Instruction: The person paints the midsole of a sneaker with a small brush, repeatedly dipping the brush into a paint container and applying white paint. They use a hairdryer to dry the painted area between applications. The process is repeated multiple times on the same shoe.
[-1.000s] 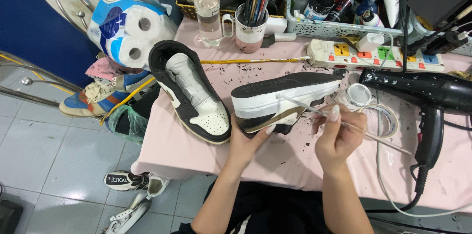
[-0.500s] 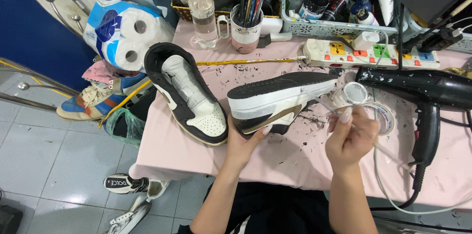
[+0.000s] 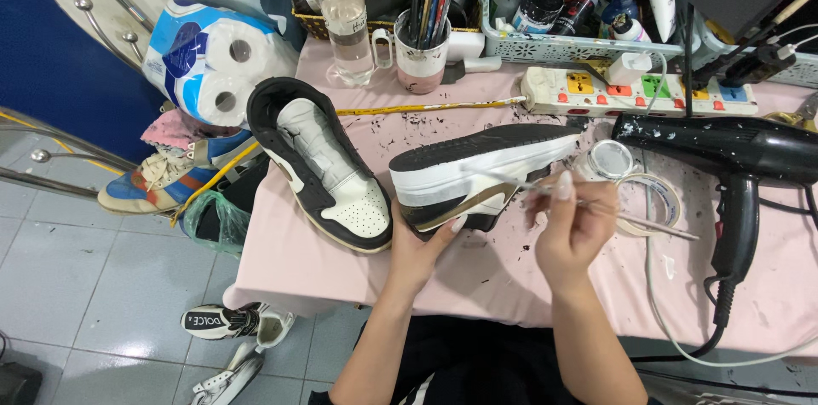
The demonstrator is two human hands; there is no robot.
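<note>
While a second ago the right hand (image 3: 573, 230) hovered by the small open jar (image 3: 610, 159), it now pinches a thin long-handled brush (image 3: 588, 203) against the white midsole of the black-and-white sneaker (image 3: 481, 173), gripped on its side by the left hand (image 3: 423, 245). At nine o'clock lies its upright twin sneaker (image 3: 319, 162); at three o'clock, a black hairdryer (image 3: 733, 158); at twelve, a white power strip (image 3: 639, 91).

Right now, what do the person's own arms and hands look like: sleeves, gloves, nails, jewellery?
Both forearms are bare, with no sleeves reaching them and no gloves. The left hand and right hand show long, pale, rounded fingernails. No rings, watch or bracelets show. Below, dark black clothing with a white stripe covers the lap.
</note>
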